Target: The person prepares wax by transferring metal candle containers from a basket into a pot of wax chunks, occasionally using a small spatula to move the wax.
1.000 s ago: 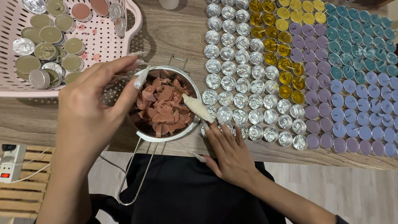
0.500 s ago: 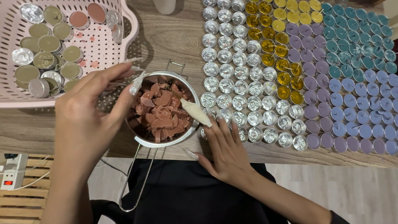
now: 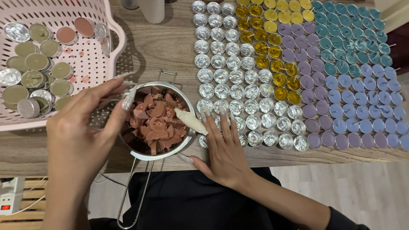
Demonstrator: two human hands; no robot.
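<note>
A small steel pot (image 3: 188, 139) sits at the table's front edge, filled with broken reddish-brown wax pieces (image 3: 155, 121). Its wire handle (image 3: 137, 191) points toward me. My left hand (image 3: 81, 136) hovers at the pot's left rim with its fingers apart and long nails over the wax; I see nothing in it. My right hand (image 3: 223, 149) lies flat on the table right of the pot. Its fingertips rest on empty silver tealight cups (image 3: 230, 64), and its forefinger nail reaches over the pot's rim.
A pink perforated basket (image 3: 91, 59) at the left holds olive, pink and silver tealights. Right of the silver cups stand rows of yellow (image 3: 272, 47), purple (image 3: 315, 85) and teal-blue (image 3: 358, 55) candles. A white power strip (image 3: 8, 198) lies below on wooden slats.
My left hand's fingers have drawn back a little toward the pot's left rim. My right hand has stayed on the cups. The view has shifted slightly.
</note>
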